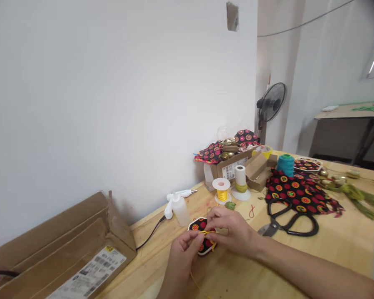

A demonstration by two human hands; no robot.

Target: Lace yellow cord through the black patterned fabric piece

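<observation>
My left hand (185, 248) pinches a thin yellow cord (212, 232) between thumb and forefinger. From the other side, my right hand (229, 228) grips the same cord, its fingertips almost meeting the left ones. Beneath both hands lies a small black patterned fabric piece (198, 224) with red and orange circles and a pale edge; the hands cover part of it. A loose end of cord trails below my left hand. Close behind stands a spool of yellow cord (222, 194).
Black-handled scissors (282, 226) and patterned cloth (291, 193) lie to the right, near a teal thread cone (286, 165). A white glue gun (169, 207) and a plastic bottle (181, 211) stand behind. An open cardboard box (121, 249) sits left; a filled box (218, 170) is at the back.
</observation>
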